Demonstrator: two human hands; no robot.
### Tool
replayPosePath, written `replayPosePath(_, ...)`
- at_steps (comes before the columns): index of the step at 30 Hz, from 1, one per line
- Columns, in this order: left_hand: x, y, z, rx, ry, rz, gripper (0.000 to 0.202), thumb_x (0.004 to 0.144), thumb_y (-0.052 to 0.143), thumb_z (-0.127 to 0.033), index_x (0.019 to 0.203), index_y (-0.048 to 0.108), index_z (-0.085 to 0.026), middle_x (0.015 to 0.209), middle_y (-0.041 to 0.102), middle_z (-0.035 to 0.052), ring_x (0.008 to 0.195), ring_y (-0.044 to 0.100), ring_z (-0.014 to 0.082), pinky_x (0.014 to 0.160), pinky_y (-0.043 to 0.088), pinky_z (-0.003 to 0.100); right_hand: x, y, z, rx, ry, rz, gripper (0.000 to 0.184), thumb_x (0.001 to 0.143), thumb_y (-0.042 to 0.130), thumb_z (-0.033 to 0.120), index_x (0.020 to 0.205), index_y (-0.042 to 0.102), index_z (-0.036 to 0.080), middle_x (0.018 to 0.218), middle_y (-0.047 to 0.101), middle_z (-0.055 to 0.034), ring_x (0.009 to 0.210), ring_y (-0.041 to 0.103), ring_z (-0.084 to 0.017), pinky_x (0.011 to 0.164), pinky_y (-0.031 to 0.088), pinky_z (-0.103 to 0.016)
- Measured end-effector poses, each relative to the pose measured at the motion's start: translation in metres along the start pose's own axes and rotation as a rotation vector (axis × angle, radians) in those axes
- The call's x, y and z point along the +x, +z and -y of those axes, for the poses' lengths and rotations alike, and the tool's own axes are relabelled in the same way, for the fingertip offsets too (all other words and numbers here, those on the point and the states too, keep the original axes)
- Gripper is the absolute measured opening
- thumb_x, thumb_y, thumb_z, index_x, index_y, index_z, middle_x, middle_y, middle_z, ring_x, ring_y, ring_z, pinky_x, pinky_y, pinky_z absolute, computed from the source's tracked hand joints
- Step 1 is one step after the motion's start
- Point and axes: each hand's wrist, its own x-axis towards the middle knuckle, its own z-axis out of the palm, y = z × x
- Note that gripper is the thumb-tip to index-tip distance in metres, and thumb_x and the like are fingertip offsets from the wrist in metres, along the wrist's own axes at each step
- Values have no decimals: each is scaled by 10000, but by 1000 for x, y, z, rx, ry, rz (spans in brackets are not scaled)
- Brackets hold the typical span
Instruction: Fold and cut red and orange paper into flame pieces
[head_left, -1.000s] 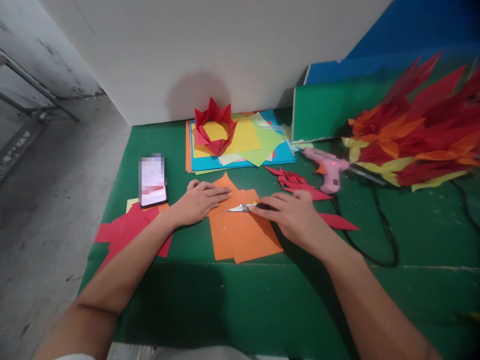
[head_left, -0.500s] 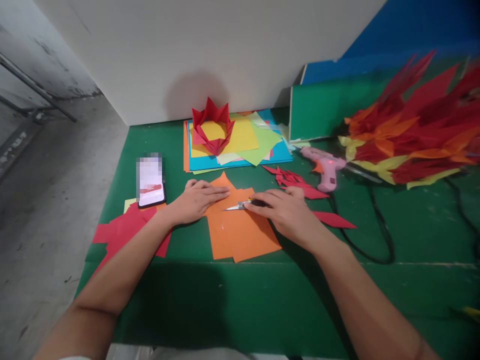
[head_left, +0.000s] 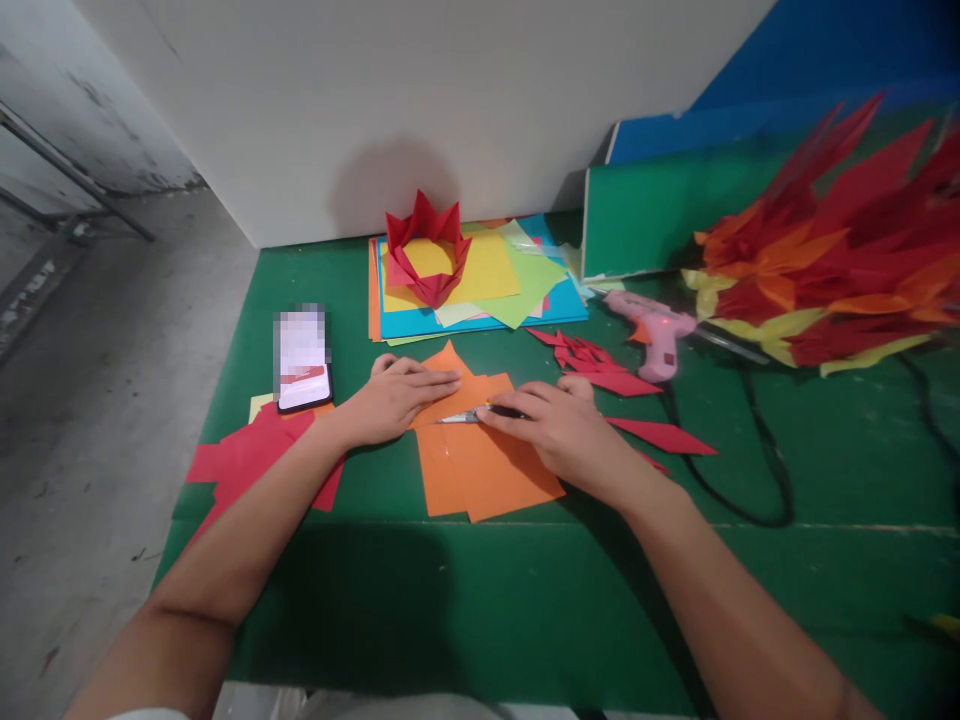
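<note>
Orange paper is where both hands are right now. The left hand [head_left: 391,400] is palm down, arm reaching in from the lower left over some red sheets [head_left: 259,455], with its fingers laid out straight and close together, pressing on the pointed orange piece [head_left: 450,358] rather than gripping anything. The right hand [head_left: 544,425] comes in from the lower right, fingers curled round the dark handle of a silver-bladed cutter [head_left: 459,416], index finger stretched forward along it; can't tell how tight the hold is. The blade lies almost flat and points left, right at the lower edge of that pointed piece, with the square orange sheets [head_left: 514,475] just below on the green table [head_left: 360,610]. Past the right hand there's a pink glue gun [head_left: 660,335], and a phone [head_left: 306,365] sits beyond the left forearm.
</note>
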Motion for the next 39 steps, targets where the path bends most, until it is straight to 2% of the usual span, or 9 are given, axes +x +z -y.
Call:
replayPosePath(12, 2, -2, 0, -52, -9, 9, 470, 989, 189, -242, 1403, 400, -316, 1459, 415, -59, 1147, 439, 203, 959, 277, 384, 4, 3, 7, 11, -31, -41, 477, 864, 357, -36, 1135, 631, 245, 1119, 683, -34, 887, 520, -184, 690, 199, -371)
replayPosePath(16, 2, -2, 0, -57, -19, 8, 457, 994, 204, -253, 1394, 415, -316, 1451, 428, -54, 1153, 438, 199, 961, 270, 382, 9, 7, 18, 75, -94, -69, 445, 881, 374, -8, 1148, 616, 254, 1103, 687, -30, 902, 525, -181, 696, 202, -363)
replayPosePath(20, 2, -1, 0, -51, -18, 1, 445, 997, 215, -258, 1386, 426, -317, 1451, 428, -57, 1138, 440, 195, 966, 268, 390, 13, 5, 30, 102, -132, -28, 453, 875, 377, -1, 1170, 598, 262, 1126, 676, -39, 939, 530, -184, 732, 219, -364)
replayPosePath(23, 2, 0, 3, -61, -21, -11, 427, 997, 245, -268, 1373, 438, -334, 1435, 450, -58, 1136, 449, 197, 976, 277, 403, 10, 0, 25, 107, -121, -19, 498, 847, 356, -28, 1170, 596, 264, 1134, 670, -45, 960, 540, -184, 762, 228, -371)
replayPosePath(26, 2, 4, 9, -116, -3, -78, 404, 991, 298, -264, 1356, 457, -334, 1397, 502, -44, 1149, 473, 187, 1002, 298, 401, 4, -5, 11, 84, -26, -28, 523, 836, 359, -33, 1165, 601, 295, 1135, 667, -31, 984, 549, -183, 788, 235, -380)
replayPosePath(31, 3, 11, 19, -219, 103, -220, 399, 971, 354, -210, 1350, 457, -279, 1332, 560, 31, 1162, 518, 187, 998, 387, 407, -3, -4, -11, -108, 239, -219, 444, 863, 399, 26, 1180, 611, 255, 1117, 666, -60, 980, 554, -217, 779, 288, -371)
replayPosePath(33, 3, 13, 20, -236, 120, -256, 372, 966, 362, -193, 1306, 500, -259, 1303, 578, 51, 1155, 532, 190, 981, 421, 408, -4, 1, -14, -162, 346, -254, 425, 881, 392, 51, 1204, 595, 239, 1111, 666, -64, 953, 561, -218, 757, 312, -356)
replayPosePath(36, 2, 13, 20, -247, 108, -290, 333, 958, 372, -163, 1223, 560, -235, 1280, 582, 72, 1167, 534, 188, 978, 443, 401, -2, 9, -16, -203, 406, -220, 406, 902, 379, 83, 1228, 571, 229, 1131, 661, -63, 946, 567, -223, 763, 339, -355)
replayPosePath(39, 0, 14, 18, -256, 82, -332, 309, 935, 405, -130, 1167, 587, -221, 1301, 542, 96, 1205, 509, 203, 981, 454, 416, 0, 11, -14, -177, 392, -206, 396, 917, 361, 102, 1239, 562, 213, 1236, 617, -79, 1058, 550, -244, 843, 361, -385)
